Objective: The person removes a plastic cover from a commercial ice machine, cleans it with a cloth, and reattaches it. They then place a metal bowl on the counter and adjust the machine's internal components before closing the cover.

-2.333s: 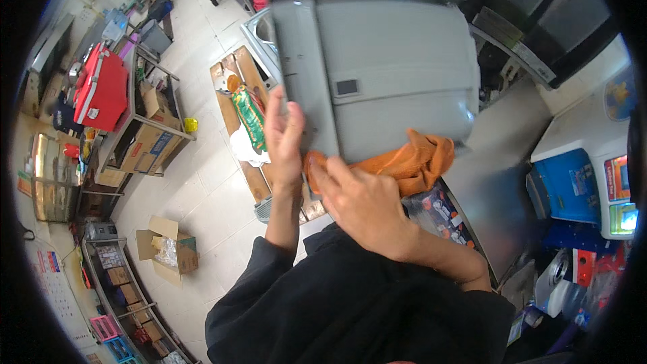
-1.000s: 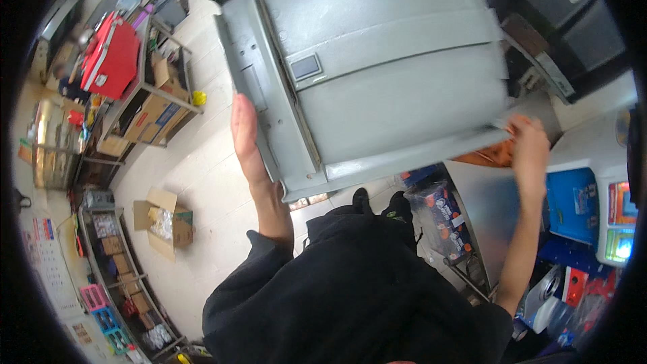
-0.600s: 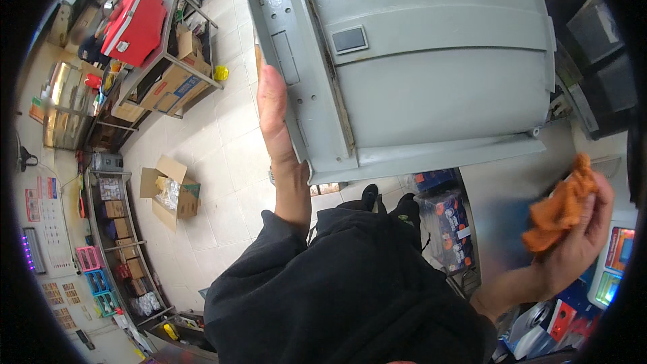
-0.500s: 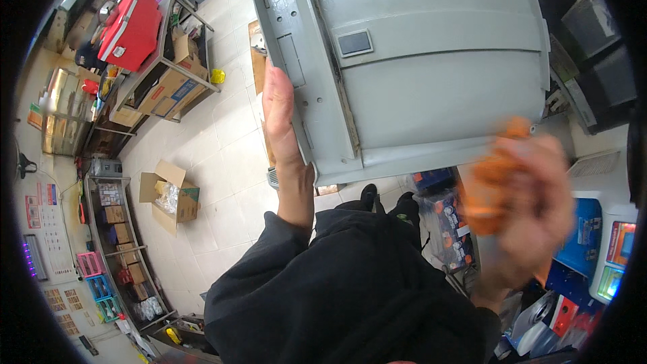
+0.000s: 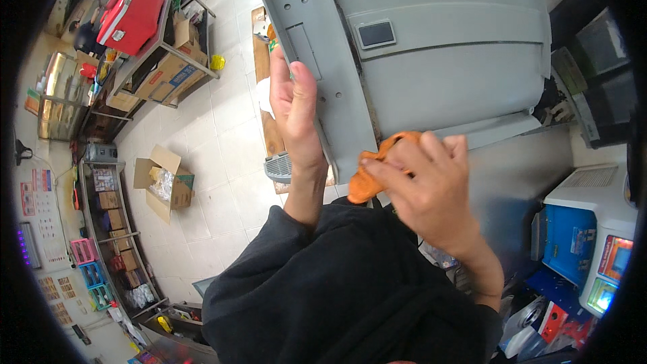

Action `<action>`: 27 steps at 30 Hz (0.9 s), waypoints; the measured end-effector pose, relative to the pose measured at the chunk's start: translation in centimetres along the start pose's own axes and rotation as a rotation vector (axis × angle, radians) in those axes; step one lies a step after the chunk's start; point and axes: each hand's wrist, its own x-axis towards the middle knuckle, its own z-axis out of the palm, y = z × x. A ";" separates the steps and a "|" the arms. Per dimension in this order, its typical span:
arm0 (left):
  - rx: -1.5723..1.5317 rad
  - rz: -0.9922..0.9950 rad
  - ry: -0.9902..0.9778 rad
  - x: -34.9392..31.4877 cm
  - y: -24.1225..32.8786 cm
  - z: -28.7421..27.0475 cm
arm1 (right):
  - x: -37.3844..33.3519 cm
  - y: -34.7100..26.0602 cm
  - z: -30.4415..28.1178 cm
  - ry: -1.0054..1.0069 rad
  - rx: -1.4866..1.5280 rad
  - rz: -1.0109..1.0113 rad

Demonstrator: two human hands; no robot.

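Head view: left hand (image 5: 298, 109) grips grey panel (image 5: 458, 91) by its edge, likely steadying it. Right hand (image 5: 433, 189) clutches orange cloth (image 5: 366, 186).

Bright light fills the view, which bows toward black corners.

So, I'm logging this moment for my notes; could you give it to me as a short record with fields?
Left hand: at the left edge of the grey panel, thumb pointing up; its full grip is hard to tell
Right hand: gripping a bunched cloth
Cloth: orange, over the panel's near left corner; contact unclear
Panel detail: small dark rectangle on its face
On the floor: open cardboard box, left of the person
Far left: red box on a metal-framed table
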 end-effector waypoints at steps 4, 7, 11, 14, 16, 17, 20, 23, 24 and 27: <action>0.001 0.071 -0.071 0.1 -0.2 0.2 | -0.2 -1.3 1.8 0.053 -0.089 -0.032; 0.007 0.161 -0.035 0.1 -0.6 0.6 | -0.7 -0.8 0.7 0.005 -0.121 0.000; 0.024 0.214 -0.035 -0.1 -0.6 0.8 | -1.2 0.2 -1.1 -0.038 -0.280 0.124; 0.036 0.178 -0.090 -0.4 -0.3 0.8 | -1.2 -0.4 -0.5 -0.070 -0.189 0.059; 0.037 0.164 -0.107 -0.7 -0.4 0.9 | -1.2 -1.1 0.7 -0.035 -0.149 0.035; 0.037 0.169 -0.113 -0.6 -0.6 0.9 | -1.1 -1.3 1.1 -0.013 -0.134 0.024; 0.032 0.201 -0.053 -1.0 -1.2 1.2 | -1.4 -1.2 1.4 -0.050 -0.046 0.110; 0.012 0.170 -0.020 -1.7 -2.1 1.4 | -1.7 -0.8 1.0 0.022 0.055 0.146; 0.041 0.125 -0.052 -1.1 -2.6 1.3 | -1.7 -0.1 1.0 0.011 0.028 0.153; 0.049 0.106 -0.103 -1.1 -4.2 1.9 | -2.9 0.7 0.4 -0.052 -0.012 0.177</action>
